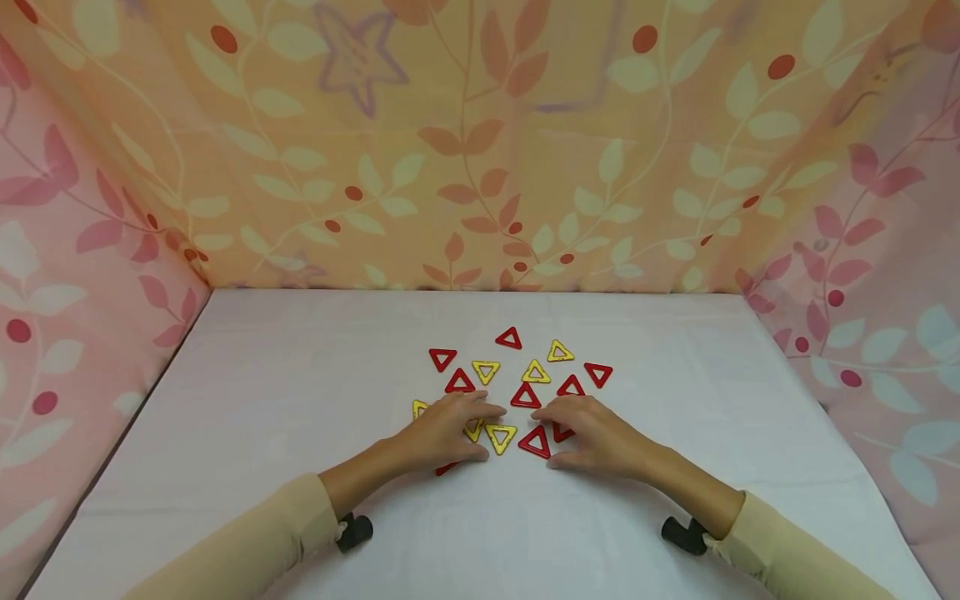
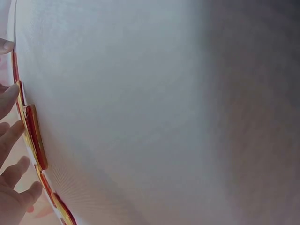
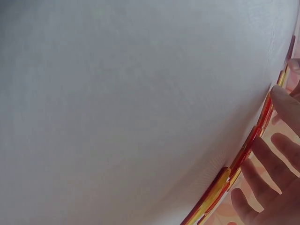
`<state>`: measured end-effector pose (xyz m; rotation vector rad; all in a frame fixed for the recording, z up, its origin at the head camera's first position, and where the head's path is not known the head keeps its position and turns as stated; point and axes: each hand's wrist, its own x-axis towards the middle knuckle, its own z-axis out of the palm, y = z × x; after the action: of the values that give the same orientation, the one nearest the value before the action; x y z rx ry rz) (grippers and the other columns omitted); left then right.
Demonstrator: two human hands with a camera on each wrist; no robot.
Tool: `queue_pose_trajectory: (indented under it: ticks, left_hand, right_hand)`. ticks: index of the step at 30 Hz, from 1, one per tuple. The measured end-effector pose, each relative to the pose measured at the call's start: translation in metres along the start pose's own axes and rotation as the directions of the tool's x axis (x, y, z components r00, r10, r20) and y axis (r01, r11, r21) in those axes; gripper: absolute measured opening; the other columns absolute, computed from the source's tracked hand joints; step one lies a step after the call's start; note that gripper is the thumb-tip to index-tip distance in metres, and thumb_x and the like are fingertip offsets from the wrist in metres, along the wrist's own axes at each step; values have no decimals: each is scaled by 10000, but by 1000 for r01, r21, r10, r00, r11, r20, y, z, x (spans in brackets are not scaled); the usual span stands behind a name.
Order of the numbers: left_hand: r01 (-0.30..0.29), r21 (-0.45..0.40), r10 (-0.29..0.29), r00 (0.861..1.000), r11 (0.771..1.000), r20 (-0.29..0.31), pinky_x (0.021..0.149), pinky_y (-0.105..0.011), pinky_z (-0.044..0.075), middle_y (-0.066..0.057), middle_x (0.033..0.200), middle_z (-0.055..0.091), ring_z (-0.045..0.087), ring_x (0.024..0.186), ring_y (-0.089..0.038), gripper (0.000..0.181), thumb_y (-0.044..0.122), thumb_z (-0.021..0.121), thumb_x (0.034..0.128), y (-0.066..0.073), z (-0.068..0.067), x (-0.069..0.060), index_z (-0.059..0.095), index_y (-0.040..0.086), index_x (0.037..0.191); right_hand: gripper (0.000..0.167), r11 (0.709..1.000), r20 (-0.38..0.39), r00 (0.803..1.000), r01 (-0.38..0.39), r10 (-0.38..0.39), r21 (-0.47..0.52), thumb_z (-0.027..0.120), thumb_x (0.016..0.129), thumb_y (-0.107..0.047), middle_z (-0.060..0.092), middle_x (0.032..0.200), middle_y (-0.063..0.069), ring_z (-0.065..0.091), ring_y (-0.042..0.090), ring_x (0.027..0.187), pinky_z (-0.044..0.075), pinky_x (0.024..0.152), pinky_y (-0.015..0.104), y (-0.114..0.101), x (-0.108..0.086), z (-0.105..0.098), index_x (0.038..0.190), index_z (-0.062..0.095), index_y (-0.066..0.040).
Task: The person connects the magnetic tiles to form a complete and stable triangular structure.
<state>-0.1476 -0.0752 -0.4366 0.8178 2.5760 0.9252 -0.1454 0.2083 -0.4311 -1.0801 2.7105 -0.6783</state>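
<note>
**Left hand (image 1: 450, 429) and right hand (image 1: 591, 433) spread low among red and yellow triangles (image 1: 501, 428)**

The left grip is loose, its fingers (image 2: 10, 139) apart and nearly straight in the left wrist view. The hand lies over a yellow triangle (image 1: 473, 438), with the thumb nearest the person; a red triangle (image 1: 445, 469) shows partly below it. The right grip is just as relaxed, fingers parted and lightly bent, with a red triangle (image 1: 558, 435) partly under the palm side. Whether any fingertip touches a piece, I cannot tell.

The hands face each other, palms down, with a gap between them where more hollow triangles lie. Others are scattered just beyond the fingertips on the white table (image 1: 225, 400), some touching or nearly so.

Both forearms slant inward from the lower corners, in a beige left sleeve (image 1: 247, 533) and right sleeve (image 1: 795, 537). A black device sits under the left wrist (image 1: 355, 533) and another under the right (image 1: 684, 536). Patterned cloth (image 1: 525, 167) stands behind.
</note>
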Motion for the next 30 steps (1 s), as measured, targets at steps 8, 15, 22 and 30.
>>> queue_pose_trajectory:
  ticks: [8,15,22,30]
  left_hand:
    - [-35,24,35,999,999,-11,1088,-493,396,14,1332,630,430,1385,-255,487,185,821,830,2,1,3,676,183,1295]
    - [-67,43,68,997,997,-30,1068,-438,431,66,1225,678,486,1343,-233,442,191,818,832,1,2,5,695,157,1255]
    - [-88,57,91,995,994,-49,1050,-415,450,54,1188,693,545,1272,-197,410,174,810,840,3,1,7,705,140,1235]
    - [-121,79,126,990,990,-66,959,-341,494,63,1065,721,627,1068,-92,402,161,811,838,4,3,9,699,127,1222]
  right_hand:
    - [479,997,-1,999,33,-34,-69,848,793,-316,667,1142,-73,562,109,1086,490,967,393,-2,2,0,1220,695,-160]
    - [435,992,6,999,39,-39,-122,834,807,-330,671,1112,-69,541,139,1127,452,992,429,-6,3,0,1195,719,-170]
    - [382,981,15,996,94,-93,-170,831,804,-306,683,1066,-78,545,157,1126,448,995,432,-6,6,-1,1148,733,-171]
    - [357,974,52,989,146,-139,-174,832,803,-223,692,1090,-64,563,177,1134,479,973,428,-9,10,-2,1139,737,-148]
